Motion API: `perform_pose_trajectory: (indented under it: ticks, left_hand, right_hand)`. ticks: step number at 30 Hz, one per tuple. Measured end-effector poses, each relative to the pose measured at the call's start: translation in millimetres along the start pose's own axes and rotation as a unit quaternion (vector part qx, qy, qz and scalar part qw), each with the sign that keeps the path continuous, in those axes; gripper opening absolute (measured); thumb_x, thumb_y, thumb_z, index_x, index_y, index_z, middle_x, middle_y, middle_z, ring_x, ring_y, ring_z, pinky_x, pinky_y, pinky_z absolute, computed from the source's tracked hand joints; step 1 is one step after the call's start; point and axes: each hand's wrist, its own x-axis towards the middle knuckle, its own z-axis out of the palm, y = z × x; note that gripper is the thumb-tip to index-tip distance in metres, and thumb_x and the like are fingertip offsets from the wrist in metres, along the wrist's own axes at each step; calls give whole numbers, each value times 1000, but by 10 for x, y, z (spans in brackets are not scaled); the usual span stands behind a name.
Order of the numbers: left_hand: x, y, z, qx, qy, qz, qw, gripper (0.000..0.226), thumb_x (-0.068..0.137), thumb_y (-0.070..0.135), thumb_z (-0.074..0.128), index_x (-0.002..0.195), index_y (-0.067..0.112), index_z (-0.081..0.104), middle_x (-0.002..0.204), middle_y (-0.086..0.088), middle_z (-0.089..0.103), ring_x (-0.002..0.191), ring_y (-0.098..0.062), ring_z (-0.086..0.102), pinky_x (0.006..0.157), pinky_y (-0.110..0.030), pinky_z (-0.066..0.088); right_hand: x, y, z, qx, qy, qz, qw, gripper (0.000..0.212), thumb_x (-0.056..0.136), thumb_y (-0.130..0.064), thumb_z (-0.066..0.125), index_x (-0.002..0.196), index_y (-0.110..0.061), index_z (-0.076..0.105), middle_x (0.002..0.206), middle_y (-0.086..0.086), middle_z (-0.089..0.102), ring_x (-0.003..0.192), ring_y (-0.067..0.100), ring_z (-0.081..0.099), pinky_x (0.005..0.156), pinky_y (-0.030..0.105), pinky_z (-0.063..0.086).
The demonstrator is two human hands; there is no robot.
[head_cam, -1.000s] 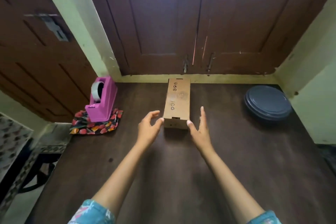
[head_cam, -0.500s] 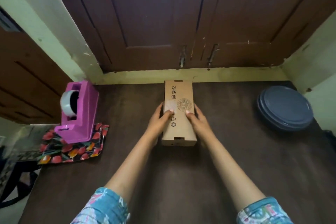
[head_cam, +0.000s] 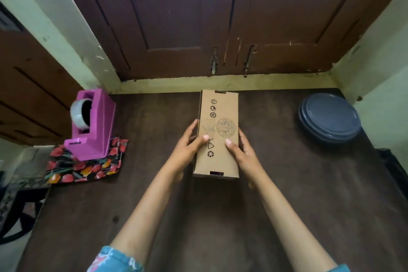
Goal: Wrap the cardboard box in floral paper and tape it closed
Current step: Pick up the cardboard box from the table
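Observation:
A long brown cardboard box (head_cam: 220,104) with printed symbols lies lengthwise on the dark wooden table (head_cam: 154,205). My left hand (head_cam: 187,150) grips its left side, thumb on top. My right hand (head_cam: 242,152) grips the right side the same way. The folded floral paper (head_cam: 88,166), black with red and orange flowers, lies at the table's left edge. A pink tape dispenser (head_cam: 95,128) with a roll of clear tape stands on that paper.
A stack of dark blue plates (head_cam: 330,117) sits at the back right of the table. Brown cabinet doors (head_cam: 198,17) and a pale green wall rise behind the table. A patterned seat shows beyond the left edge.
Both hands reached from in front of the box to its sides and took hold of it. The box now sits a little nearer to me.

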Motion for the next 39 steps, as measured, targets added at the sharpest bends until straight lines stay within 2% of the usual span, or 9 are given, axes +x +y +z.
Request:
perform_pose_trajectory:
  ticks: [7, 13, 16, 18, 21, 27, 32, 35, 39]
  left_hand:
    - [-609, -225, 486, -2, 43, -17, 999, 55, 92, 22, 58, 142, 34, 39, 120, 8, 64, 96, -6, 66, 70, -24, 56]
    - [-1026, -454, 1371, 26, -17, -6, 1000, 64, 91, 14, 59, 147, 29, 30, 129, 4, 58, 114, -13, 59, 94, -36, 50]
    - [-1160, -523, 1915, 60, -76, 0, 995, 59, 91, 16, 60, 140, 36, 33, 127, -4, 59, 113, -18, 59, 89, -38, 52]
    - [-1262, -565, 2272, 78, -112, -14, 991, 52, 91, 20, 59, 133, 41, 36, 121, -7, 62, 103, -17, 63, 75, -33, 55]
    - [-1432, -653, 2768, 91, -146, -37, 984, 51, 93, 21, 55, 136, 40, 33, 116, -6, 64, 91, -9, 64, 64, -28, 52]
    - [-1564, -871, 3445, 73, -161, -76, 981, 55, 94, 17, 54, 139, 36, 29, 108, 2, 62, 87, -8, 63, 61, -27, 50]
    - [-1605, -1001, 3731, 42, -139, -73, 987, 53, 92, 11, 57, 131, 39, 33, 112, -3, 62, 91, -12, 63, 64, -27, 51]
    - [-1605, -1087, 3815, 33, -121, -64, 990, 63, 89, 10, 60, 140, 33, 30, 118, -6, 61, 98, -16, 62, 73, -30, 52]
    - [-1607, -1160, 3845, 31, -104, -63, 992, 61, 91, 10, 58, 142, 28, 31, 124, -11, 58, 96, -15, 62, 67, -25, 51]
  right_hand:
    - [-590, 85, -280, 2, -16, 23, 1000, 43, 97, -17, 47, 139, -24, 36, 129, -2, 57, 109, 10, 61, 85, 25, 53]
    - [-1286, 92, -1094, 6, 41, 15, 999, 50, 90, -17, 55, 138, -19, 41, 130, 1, 58, 117, 17, 57, 102, 42, 44]
    - [-1619, 83, -1609, 4, 101, 13, 995, 55, 87, -25, 58, 139, -23, 41, 129, -2, 59, 116, 16, 58, 102, 44, 44]
    - [-1846, 74, -1943, -2, 142, 9, 990, 62, 83, -32, 61, 140, -25, 40, 131, -4, 57, 116, 13, 57, 102, 43, 45]
    - [-2133, 67, -2423, -20, 172, 3, 985, 53, 91, -22, 59, 141, -24, 40, 129, -4, 58, 113, 9, 58, 100, 36, 46]
    - [-2358, 102, -3121, -68, 186, 5, 980, 49, 92, -17, 57, 139, -22, 43, 126, -4, 58, 111, 9, 58, 97, 30, 46]
    - [-2343, 133, -3447, -104, 167, 16, 980, 54, 91, -22, 58, 141, -24, 39, 133, -4, 54, 117, 12, 54, 104, 37, 42]
    - [-2357, 127, -3549, -129, 159, 8, 979, 53, 92, -18, 56, 142, -20, 39, 131, -5, 53, 116, 8, 51, 100, 24, 39]
    - [-2351, 191, -3597, -155, 167, -10, 974, 53, 91, -13, 59, 141, -9, 39, 124, -3, 53, 115, 7, 48, 94, 13, 36]
